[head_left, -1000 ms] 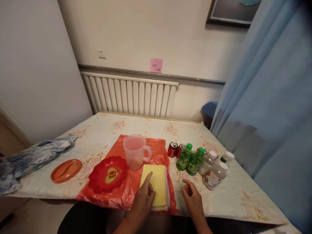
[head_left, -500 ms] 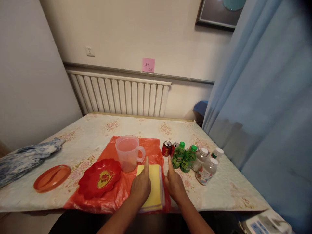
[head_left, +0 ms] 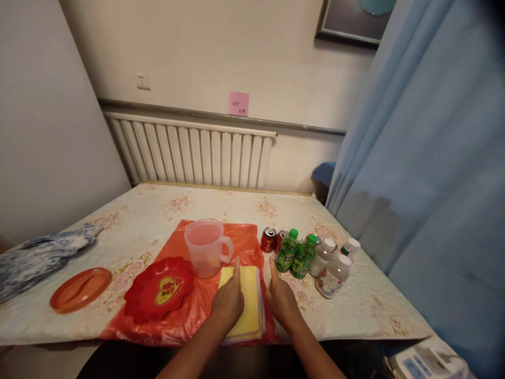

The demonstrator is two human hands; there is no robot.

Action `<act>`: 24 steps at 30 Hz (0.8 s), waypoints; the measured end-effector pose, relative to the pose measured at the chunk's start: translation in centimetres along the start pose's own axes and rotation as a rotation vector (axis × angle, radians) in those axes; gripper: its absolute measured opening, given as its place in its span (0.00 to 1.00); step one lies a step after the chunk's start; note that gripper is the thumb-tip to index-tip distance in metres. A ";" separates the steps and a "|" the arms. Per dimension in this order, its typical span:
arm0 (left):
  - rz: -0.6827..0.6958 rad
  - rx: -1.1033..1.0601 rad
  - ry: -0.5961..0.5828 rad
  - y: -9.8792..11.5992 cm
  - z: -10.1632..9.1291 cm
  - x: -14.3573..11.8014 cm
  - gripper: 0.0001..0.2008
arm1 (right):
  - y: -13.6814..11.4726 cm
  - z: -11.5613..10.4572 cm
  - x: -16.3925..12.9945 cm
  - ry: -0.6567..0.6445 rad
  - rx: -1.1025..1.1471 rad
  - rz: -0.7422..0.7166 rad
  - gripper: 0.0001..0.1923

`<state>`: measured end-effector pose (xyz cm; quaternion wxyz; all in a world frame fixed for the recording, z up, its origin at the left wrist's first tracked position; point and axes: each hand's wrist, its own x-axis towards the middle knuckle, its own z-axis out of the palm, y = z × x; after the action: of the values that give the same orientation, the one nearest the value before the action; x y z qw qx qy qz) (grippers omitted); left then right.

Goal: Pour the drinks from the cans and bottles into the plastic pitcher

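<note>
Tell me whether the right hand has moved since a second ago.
Yes. The right hand has come left from the bottles to the right edge of the yellow cloths.

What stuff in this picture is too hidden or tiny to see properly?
Head view only:
- Yellow cloths: left part under the left hand.
- Pink note: writing too small.
- Framed picture: cut by top edge.
- Second red can: partly behind the green bottle.
</note>
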<state>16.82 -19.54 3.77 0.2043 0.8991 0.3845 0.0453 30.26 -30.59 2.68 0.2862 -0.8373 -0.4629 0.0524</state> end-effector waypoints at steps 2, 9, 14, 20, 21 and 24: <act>0.005 -0.001 0.007 0.0 0.1 0.0 0.46 | 0.2 0.0 0.0 0.005 -0.004 -0.005 0.43; -0.020 0.004 -0.007 0.3 0.0 -0.3 0.46 | 0.3 -0.3 -0.1 -0.005 -0.002 0.009 0.45; -0.011 -0.008 -0.006 0.5 -0.2 -0.4 0.46 | 0.3 -0.7 -0.3 -0.007 -0.015 0.032 0.45; -0.006 -0.008 -0.019 0.6 0.1 -0.5 0.44 | 2.3 -1.3 -1.3 0.079 0.052 -0.012 0.41; 0.000 -0.020 -0.025 0.5 0.3 -0.5 0.43 | 3.1 -1.5 -1.6 0.116 0.082 -0.010 0.40; 0.063 -0.104 -0.036 0.1 1.0 -0.5 0.40 | 6.1 -2.9 -2.5 0.281 0.186 0.052 0.33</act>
<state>16.77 -20.29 2.99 0.2561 0.8995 0.3496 0.0553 34.38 -36.35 1.39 0.4231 -0.8179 -0.3896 -0.0153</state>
